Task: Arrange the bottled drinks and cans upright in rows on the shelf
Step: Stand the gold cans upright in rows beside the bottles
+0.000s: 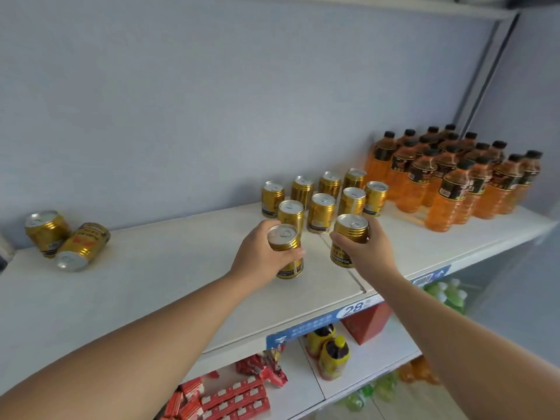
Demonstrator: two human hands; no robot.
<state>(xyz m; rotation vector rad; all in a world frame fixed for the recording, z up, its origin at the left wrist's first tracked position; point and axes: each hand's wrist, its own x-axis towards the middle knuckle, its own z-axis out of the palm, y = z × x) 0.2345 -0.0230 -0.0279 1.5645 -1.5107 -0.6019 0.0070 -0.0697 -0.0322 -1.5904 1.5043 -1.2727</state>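
Below the front edge of the white shelf board point(151, 298), a lower shelf carries red cartons point(230, 401), two yellow-labelled dark bottles point(331, 350) and a red box point(366, 324); a blue price strip point(348, 316) runs along the upper board's front lip.

On the upper shelf, near the front edge and about midway along it, both hands are wrapped around cans. The left hand point(260, 256) grips a gold metal drink can with a silver pull-tab top point(286, 253), fingers curled round its body, the can upright with its base at or just above the board. The right hand point(369, 248) clasps a second gold can point(348, 241), also upright and just right of the first; whether its base touches the board cannot be told.

Just behind the hands stand eight upright gold cans point(321, 207) in two rows, close together. To their right, toward the right end of the shelf, a block of orange plastic drink bottles with black caps and dark labels point(451, 180) stands upright in rows reaching the back wall.

Toward the left end, well apart from the rows, one gold can lying on its side point(81, 247) touches a tilted gold can point(45, 230) behind it.
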